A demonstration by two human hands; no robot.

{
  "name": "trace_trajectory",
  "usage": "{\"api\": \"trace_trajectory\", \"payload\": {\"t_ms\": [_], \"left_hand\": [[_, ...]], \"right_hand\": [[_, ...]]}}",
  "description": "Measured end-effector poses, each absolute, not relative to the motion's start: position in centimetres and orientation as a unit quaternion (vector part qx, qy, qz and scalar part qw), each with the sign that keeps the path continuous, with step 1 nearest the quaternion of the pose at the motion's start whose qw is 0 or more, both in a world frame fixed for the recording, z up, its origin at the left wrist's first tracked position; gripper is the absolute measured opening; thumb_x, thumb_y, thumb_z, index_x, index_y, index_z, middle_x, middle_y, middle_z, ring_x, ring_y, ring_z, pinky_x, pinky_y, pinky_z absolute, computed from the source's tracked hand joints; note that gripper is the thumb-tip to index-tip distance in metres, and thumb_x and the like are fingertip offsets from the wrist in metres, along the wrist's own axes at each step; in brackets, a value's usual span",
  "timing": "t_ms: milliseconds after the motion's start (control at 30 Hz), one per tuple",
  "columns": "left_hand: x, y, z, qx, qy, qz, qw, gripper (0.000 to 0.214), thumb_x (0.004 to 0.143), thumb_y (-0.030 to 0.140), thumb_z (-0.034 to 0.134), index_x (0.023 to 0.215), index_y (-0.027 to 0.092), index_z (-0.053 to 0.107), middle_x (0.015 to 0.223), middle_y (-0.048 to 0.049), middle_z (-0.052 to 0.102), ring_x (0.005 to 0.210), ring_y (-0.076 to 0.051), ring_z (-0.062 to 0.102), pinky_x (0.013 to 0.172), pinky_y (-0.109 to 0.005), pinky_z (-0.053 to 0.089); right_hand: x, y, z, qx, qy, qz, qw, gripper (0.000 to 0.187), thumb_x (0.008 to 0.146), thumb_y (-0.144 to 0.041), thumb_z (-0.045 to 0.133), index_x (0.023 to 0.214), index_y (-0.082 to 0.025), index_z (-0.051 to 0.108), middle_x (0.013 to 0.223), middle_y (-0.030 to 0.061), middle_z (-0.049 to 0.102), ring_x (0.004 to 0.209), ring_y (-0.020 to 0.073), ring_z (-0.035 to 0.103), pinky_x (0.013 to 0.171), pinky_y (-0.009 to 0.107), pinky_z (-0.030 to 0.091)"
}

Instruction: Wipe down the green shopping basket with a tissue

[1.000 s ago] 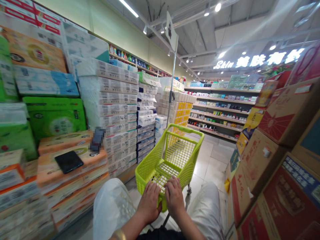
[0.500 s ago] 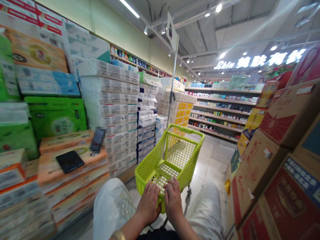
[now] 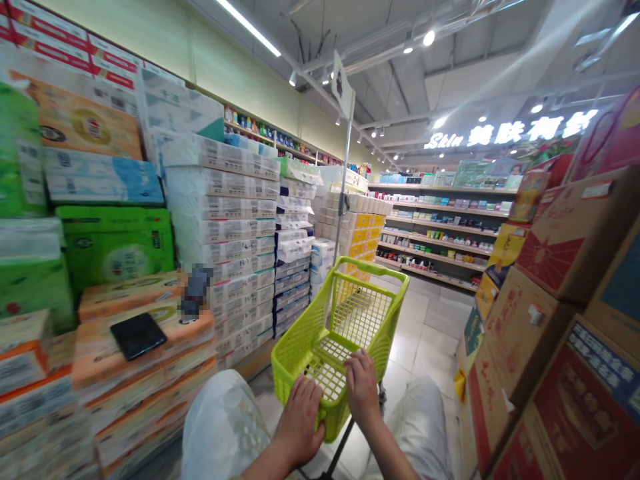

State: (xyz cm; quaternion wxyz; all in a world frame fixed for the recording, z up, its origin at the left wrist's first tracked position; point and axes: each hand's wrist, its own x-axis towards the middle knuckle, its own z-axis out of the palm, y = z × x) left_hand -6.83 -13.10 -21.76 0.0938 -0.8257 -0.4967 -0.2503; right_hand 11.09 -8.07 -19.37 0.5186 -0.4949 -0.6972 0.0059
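Note:
A yellow-green plastic shopping basket [image 3: 325,340], a deep cart-like tub with grid walls, stands between my knees, and no goods show inside it. My left hand [image 3: 303,415] is curled over its near rim, fingers on the inside and thumb outside. Higher on the right side, my right hand [image 3: 363,387] has its fingers hooked over the rim. A loop handle rises at the basket's far end. Beneath it, part of a dark metal frame shows.
On the left, a black tablet-like slab [image 3: 138,335] lies on orange tissue packs [image 3: 90,343]. Tall stacks of white packs [image 3: 235,233] rise behind. Cardboard boxes [image 3: 530,320] line the right side. Shelves of small goods [image 3: 445,227] stand at the back, and a metal sign pole [image 3: 345,180] is beyond the basket.
My right hand has moved up and right along the basket's rim, away from my left hand. My left hand stays on the near rim. The view has tilted up slightly.

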Motion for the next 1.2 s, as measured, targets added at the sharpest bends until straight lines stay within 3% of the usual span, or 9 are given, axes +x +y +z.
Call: {"api": "trace_trajectory", "payload": {"t_ms": [167,400,600,733,1000,1200], "left_hand": [[-7.5,-12.6,-23.3,-0.823,-0.483,-0.261,0.146,0.061,0.064,0.021,0.055,0.124,0.019,0.046,0.123,-0.0137,0.06,0.121,-0.032,0.05,0.105,-0.052,0.037],[-8.3,-11.6,-24.9,-0.816,-0.458,-0.278,0.217,0.053,0.073,0.032,0.056,0.124,0.02,0.046,0.118,-0.013,0.064,0.115,-0.031,0.056,0.102,-0.048,0.042],[-7.8,-11.7,-24.6,-0.814,-0.476,-0.265,0.202,0.059,0.065,0.022,0.056,0.123,0.017,0.046,0.121,-0.0142,0.061,0.119,-0.033,0.052,0.104,-0.051,0.039],[-7.4,-12.2,-23.8,-0.817,-0.487,-0.26,0.167,0.059,0.064,0.021,0.056,0.121,0.018,0.047,0.122,-0.0133,0.06,0.121,-0.032,0.049,0.106,-0.051,0.036],[-7.6,-12.6,-22.3,-0.827,-0.468,-0.277,0.143,0.047,0.072,0.03,0.053,0.118,0.018,0.049,0.116,-0.0131,0.061,0.115,-0.031,0.053,0.105,-0.052,0.036],[-7.0,-13.1,-20.7,-0.828,-0.479,-0.266,0.121,0.038,0.067,0.024,0.053,0.105,0.018,0.052,0.11,-0.0125,0.062,0.112,-0.03,0.053,0.105,-0.053,0.036]], "right_hand": [[11.7,-6.0,-19.0,-0.507,-0.669,0.002,0.543,0.025,0.09,-0.022,0.042,0.085,-0.022,0.066,0.1,0.0085,0.063,0.126,0.0292,0.045,0.106,0.052,0.035],[7.6,-12.2,-21.9,-0.459,-0.742,0.006,0.49,0.024,0.086,-0.014,0.046,0.095,-0.028,0.064,0.117,0.0037,0.061,0.133,0.0246,0.04,0.109,0.049,0.036],[10.6,-7.7,-19.1,-0.495,-0.696,-0.002,0.521,0.022,0.088,-0.018,0.045,0.087,-0.023,0.067,0.102,0.0067,0.064,0.123,0.0269,0.049,0.107,0.052,0.036],[11.8,-6.1,-18.3,-0.514,-0.672,0.0,0.533,0.025,0.089,-0.021,0.043,0.086,-0.021,0.067,0.103,0.0091,0.064,0.126,0.0292,0.046,0.106,0.054,0.036],[8.5,-12.8,-20.1,-0.45,-0.757,0.004,0.474,0.022,0.087,-0.016,0.047,0.095,-0.026,0.064,0.11,0.004,0.063,0.132,0.023,0.042,0.113,0.047,0.031],[11.9,-8.1,-17.3,-0.51,-0.718,0.026,0.473,0.023,0.089,-0.018,0.045,0.087,-0.023,0.067,0.097,0.0052,0.065,0.124,0.0248,0.048,0.111,0.05,0.029]]}}
